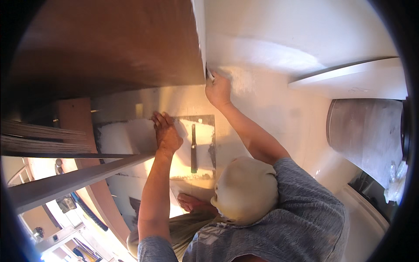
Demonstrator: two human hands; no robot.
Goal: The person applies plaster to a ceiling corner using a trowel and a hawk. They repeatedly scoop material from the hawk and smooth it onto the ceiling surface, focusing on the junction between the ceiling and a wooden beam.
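My right hand (218, 91) is closed at the lower corner of a large brown panel (131, 43). A thin, pale piece (210, 74) shows between its fingertips and the panel's white edge; its kind cannot be made out. My left hand (166, 134) rests, fingers slightly bent and apart, on a pale board (126, 137) with worn, dark-stained edges. Just to its right, a slim hand tool (194, 150) with a black handle lies on the board. Beneath my left wrist runs a grey-brown bar (83, 175).
A smooth cream wall (270, 105) rises beside my right arm. At the right, a white ledge (358, 81) juts out above a greyish curved panel (366, 131). My bare foot (196, 203) is on the floor side. Lower left are a wooden board (104, 196) and several tools.
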